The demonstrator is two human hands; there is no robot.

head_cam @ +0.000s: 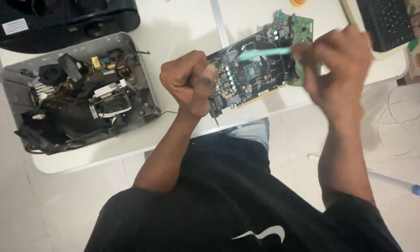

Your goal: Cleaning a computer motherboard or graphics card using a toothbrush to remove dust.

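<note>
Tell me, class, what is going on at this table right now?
A person seen from above works on a black circuit board lying on a white table. The left hand is closed in a fist at the board's near left end. The right hand, blurred, holds a thin teal tool over the board. To the left sits an opened grey device with its insides exposed. A dark keyboard lies at the far right.

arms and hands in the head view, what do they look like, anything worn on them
Both arms are bare from the upper arm down, with no gloves, watch or rings visible. The left hand is sharp; the right hand is motion-blurred, so fine detail there cannot be told. A black short-sleeved shirt with a small white mark on the chest covers the torso.
</note>
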